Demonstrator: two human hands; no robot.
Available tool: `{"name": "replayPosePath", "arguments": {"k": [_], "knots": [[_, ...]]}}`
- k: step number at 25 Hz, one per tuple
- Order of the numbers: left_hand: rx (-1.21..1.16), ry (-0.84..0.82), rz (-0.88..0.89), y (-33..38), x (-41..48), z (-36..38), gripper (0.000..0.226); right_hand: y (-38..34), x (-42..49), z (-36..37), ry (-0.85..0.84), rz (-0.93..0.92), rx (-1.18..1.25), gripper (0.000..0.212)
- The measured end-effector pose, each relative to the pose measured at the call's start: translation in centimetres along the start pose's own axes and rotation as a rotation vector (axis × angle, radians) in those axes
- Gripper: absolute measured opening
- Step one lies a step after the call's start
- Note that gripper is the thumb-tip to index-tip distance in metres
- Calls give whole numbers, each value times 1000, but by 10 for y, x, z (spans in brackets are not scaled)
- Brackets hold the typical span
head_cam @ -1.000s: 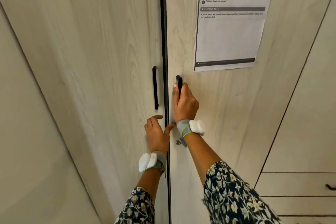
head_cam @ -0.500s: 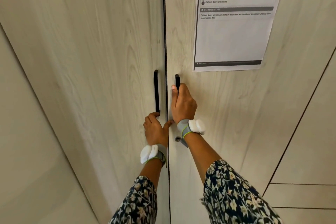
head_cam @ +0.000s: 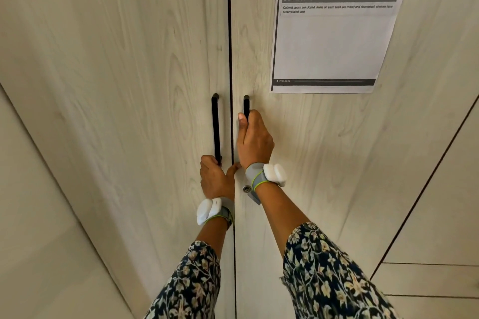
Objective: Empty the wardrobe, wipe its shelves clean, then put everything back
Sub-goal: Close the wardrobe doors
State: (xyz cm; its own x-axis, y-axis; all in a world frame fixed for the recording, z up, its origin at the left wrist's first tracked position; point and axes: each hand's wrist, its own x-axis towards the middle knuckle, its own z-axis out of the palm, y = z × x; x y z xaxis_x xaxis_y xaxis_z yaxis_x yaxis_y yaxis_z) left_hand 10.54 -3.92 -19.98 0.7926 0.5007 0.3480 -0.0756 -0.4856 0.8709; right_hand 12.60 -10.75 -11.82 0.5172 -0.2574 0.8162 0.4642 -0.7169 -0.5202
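Note:
The wardrobe fills the view with two pale wood-grain doors, the left door and the right door, both closed with a thin dark gap between them. Each door carries a black vertical bar handle. My left hand grips the bottom end of the left handle. My right hand is curled round the right handle, hiding all but its top. The shelves and contents are hidden behind the doors.
A printed instruction sheet is stuck on the right door's upper part. A small round lock sits below my right wrist. Further cabinet panels and drawer fronts stand to the right, a plain side panel to the left.
My left hand has risen from below the left handle and closed on its bottom end. The right hand kept its hold. The gap between the doors has narrowed.

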Motion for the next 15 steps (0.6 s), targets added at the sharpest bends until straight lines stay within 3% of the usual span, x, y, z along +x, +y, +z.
{"name": "replayPosePath", "arguments": {"k": [4, 9, 12, 15], "knots": [[185, -101, -15, -21, 4, 6, 34, 4, 4, 4, -33, 14, -7, 45], [182, -103, -2, -28, 0, 7, 29, 3, 4, 2, -76, 41, -14, 47], [234, -166, -14, -25, 5, 2, 29, 3, 6, 0, -146, 92, -28, 39], [141, -265, -104, -21, 0, -4, 22, 2, 5, -8, -223, 98, 32, 32]]}}
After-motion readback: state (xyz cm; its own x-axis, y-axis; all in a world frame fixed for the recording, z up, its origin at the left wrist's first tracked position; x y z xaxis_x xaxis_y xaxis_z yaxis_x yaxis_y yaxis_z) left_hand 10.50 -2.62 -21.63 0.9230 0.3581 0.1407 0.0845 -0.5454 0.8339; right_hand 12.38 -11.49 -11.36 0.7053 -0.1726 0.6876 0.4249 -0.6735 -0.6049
